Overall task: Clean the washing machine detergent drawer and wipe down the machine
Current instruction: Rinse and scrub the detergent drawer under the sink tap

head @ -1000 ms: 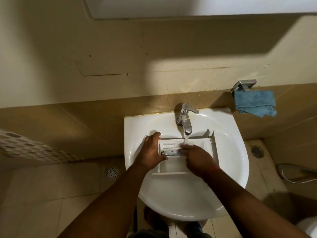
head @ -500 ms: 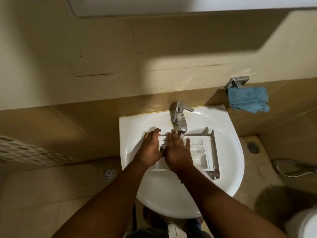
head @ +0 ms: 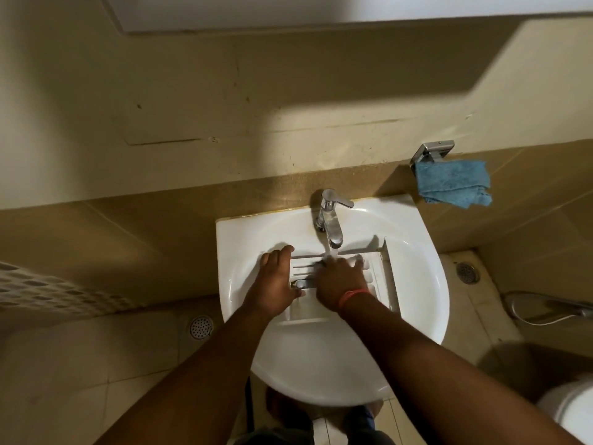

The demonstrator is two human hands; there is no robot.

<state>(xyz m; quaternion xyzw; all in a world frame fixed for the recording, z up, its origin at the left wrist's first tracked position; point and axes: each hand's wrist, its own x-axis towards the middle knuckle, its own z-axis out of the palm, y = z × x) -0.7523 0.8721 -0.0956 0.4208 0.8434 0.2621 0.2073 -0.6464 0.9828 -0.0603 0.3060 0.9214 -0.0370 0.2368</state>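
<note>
Now we work across the sink (head: 417, 316) from its left edge to its right. Our left hand (head: 276, 284) sits at the left end of the white drawer (head: 383, 277), fingers curled over its back left corner and thumb reaching in toward a small grey fitting, so it grips and steadies the piece. Just beside it, our right hand (head: 341, 281) lies flat on the middle of the drawer with fingers spread and reaching toward the back edge of the sink, pressing into the compartments; a red band circles that wrist. Water runs from the tap (head: 330, 220) straight onto those fingertips.

The drawer lies in the back half of the basin, directly under the spout, its long axis running left to right across the sink. Its right end, with the ribbed compartments and the upright front panel, stands clear of both hands and nearer the sink's right edge. We judge the rubbing is partway done, and the uncovered right-hand compartments come next. Our right hand is the nearer one for that, needing only to slide rightward along the drawer's length while the left keeps hold.

Beyond the sink's back right corner, a blue cloth (head: 452, 183) hangs from a metal holder (head: 433, 150) on the wall.
</note>
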